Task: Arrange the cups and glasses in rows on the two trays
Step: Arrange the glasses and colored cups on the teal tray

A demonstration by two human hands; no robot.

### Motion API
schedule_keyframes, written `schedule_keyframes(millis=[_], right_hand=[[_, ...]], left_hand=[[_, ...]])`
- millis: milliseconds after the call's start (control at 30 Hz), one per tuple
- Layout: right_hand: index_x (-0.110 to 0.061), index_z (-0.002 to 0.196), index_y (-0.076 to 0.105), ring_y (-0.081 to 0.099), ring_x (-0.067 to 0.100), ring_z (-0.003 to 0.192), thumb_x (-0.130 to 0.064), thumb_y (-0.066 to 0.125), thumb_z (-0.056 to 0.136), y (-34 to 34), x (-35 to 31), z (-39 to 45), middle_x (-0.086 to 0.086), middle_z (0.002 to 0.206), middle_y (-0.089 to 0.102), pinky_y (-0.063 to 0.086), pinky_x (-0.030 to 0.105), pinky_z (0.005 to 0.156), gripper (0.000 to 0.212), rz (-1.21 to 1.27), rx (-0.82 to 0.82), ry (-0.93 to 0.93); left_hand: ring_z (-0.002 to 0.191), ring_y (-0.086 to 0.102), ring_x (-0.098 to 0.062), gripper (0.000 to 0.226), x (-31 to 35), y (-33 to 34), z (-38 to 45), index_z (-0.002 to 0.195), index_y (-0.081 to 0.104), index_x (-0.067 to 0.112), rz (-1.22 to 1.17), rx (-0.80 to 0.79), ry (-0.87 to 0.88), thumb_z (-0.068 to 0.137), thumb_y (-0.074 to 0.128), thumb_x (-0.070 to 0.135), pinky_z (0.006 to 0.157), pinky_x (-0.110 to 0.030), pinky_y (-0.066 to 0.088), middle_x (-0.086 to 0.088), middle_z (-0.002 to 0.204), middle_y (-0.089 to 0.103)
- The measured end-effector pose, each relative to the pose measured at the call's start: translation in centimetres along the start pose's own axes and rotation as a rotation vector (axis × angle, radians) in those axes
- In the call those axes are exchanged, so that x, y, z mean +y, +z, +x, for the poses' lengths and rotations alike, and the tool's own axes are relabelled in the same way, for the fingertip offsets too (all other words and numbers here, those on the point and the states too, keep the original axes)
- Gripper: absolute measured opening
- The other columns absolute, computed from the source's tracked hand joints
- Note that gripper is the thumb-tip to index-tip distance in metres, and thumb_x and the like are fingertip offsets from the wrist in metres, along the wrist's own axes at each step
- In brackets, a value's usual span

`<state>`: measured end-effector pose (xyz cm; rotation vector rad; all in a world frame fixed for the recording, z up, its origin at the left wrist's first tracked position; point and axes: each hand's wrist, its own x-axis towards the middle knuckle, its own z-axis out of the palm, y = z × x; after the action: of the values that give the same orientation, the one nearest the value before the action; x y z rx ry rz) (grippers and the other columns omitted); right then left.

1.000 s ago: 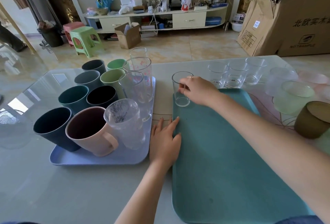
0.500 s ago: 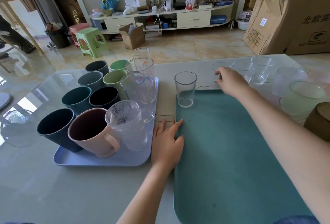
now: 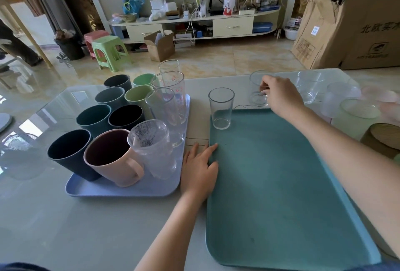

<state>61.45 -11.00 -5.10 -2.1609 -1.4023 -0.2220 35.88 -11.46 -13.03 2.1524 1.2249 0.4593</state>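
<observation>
Your green tray (image 3: 281,184) now carries one glass (image 3: 221,108), upright in its far left corner, and almost all the rest of it lies open for rows; the blue tray (image 3: 121,190) is already packed. Your right hand (image 3: 279,95) has left that glass and now curls its fingers round the next glass (image 3: 257,89), which is just beyond the tray's far edge. Your left hand (image 3: 200,167) stays flat, fingers together, on the near left rim.

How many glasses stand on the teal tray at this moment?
1. A single clear glass stands at the far left corner of the teal tray. The other clear glasses stand on the table beyond the tray's far edge.
</observation>
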Motion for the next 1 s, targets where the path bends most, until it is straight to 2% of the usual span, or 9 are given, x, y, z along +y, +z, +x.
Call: schedule_keyframes(millis=[67,200,367,467,533,667,800,900,1000], right_hand=[[-0.008,0.090,0.059,0.064,0.029,0.088,0.003,0.051,0.089,-1.5,-0.2,-0.8,0.013,0.094,0.068,0.051,0.036,0.076,0.014,-0.022,-0.085,-0.006],[-0.009,0.091,0.065,0.062,0.024,0.083,-0.002,0.061,0.087,-3.8,-0.9,-3.9,0.012,0.098,0.069,0.046,0.028,0.076,0.009,0.001,-0.271,-0.010],[-0.008,0.086,0.068,0.061,0.012,0.063,0.006,0.058,0.084,-5.6,-3.7,-7.8,0.003,0.080,0.066,0.055,0.032,0.075,0.017,0.187,-0.424,-0.061],[-0.004,0.088,0.069,0.057,-0.005,0.059,0.007,0.058,0.083,-4.8,-5.6,-9.0,-0.004,0.075,0.063,0.048,0.012,0.069,0.017,0.233,-0.404,-0.111],[-0.003,0.087,0.069,0.055,-0.011,0.052,0.008,0.058,0.082,-3.7,-6.3,-9.1,-0.009,0.069,0.061,0.043,0.006,0.061,0.016,0.262,-0.400,-0.140],[-0.004,0.088,0.067,0.052,-0.011,0.056,0.006,0.058,0.084,-1.7,-6.8,-8.8,0.002,0.083,0.069,0.046,0.019,0.067,0.014,0.230,-0.437,-0.151],[-0.005,0.088,0.066,0.058,0.004,0.062,0.004,0.059,0.085,-1.3,-6.8,-8.0,0.008,0.092,0.072,0.050,0.024,0.074,0.012,0.172,-0.473,-0.158],[-0.005,0.089,0.066,0.055,-0.004,0.059,0.004,0.057,0.086,-1.2,-7.1,-7.8,0.007,0.092,0.072,0.049,0.024,0.073,0.012,0.183,-0.471,-0.164],[-0.003,0.090,0.064,0.057,0.003,0.062,0.006,0.053,0.086,-0.6,-7.6,-8.0,0.008,0.093,0.072,0.051,0.028,0.077,0.015,0.236,-0.465,-0.158]], left_hand=[[0.147,0.011,-0.013,0.055,0.2,-0.1,-0.1,0.142,0.040,0.036,0.003,-0.002,0.002,0.091,0.045,0.018,0.118,-0.028,0.006,0.008,0.154,0.033],[0.147,0.012,-0.015,0.054,0.3,-0.4,-0.4,0.142,0.040,0.035,0.003,-0.010,0.012,0.092,0.045,0.017,0.119,-0.031,0.008,0.005,0.154,0.032],[0.147,0.013,-0.017,0.054,0.0,-0.3,-0.5,0.142,0.041,0.033,0.008,-0.020,0.018,0.091,0.045,0.016,0.119,-0.031,0.009,0.003,0.154,0.033],[0.147,0.014,-0.018,0.054,0.0,-0.4,-0.5,0.142,0.041,0.033,0.003,-0.015,0.016,0.091,0.045,0.017,0.119,-0.032,0.010,0.002,0.154,0.033],[0.147,0.014,-0.018,0.053,-0.1,-0.5,-0.5,0.141,0.042,0.033,0.003,-0.010,0.012,0.091,0.046,0.017,0.120,-0.033,0.011,0.002,0.154,0.034],[0.143,0.025,-0.022,0.052,0.3,-0.5,-0.7,0.137,0.050,0.027,-0.027,0.015,0.014,0.087,0.047,0.016,0.117,-0.034,0.019,-0.002,0.147,0.045],[0.115,0.058,-0.021,0.054,-0.2,0.0,-0.6,0.123,0.060,0.023,-0.206,0.120,-0.034,0.071,0.045,0.022,0.097,-0.037,0.047,0.000,0.119,0.065],[0.108,0.060,-0.016,0.049,-0.1,-0.1,-0.8,0.125,0.059,0.020,-0.209,0.149,-0.026,0.076,0.051,0.017,0.092,-0.031,0.049,0.003,0.118,0.066],[0.104,0.060,-0.017,0.045,0.2,-0.2,-0.8,0.121,0.062,0.017,-0.211,0.179,0.010,0.078,0.055,0.011,0.086,-0.027,0.047,0.002,0.116,0.066]])
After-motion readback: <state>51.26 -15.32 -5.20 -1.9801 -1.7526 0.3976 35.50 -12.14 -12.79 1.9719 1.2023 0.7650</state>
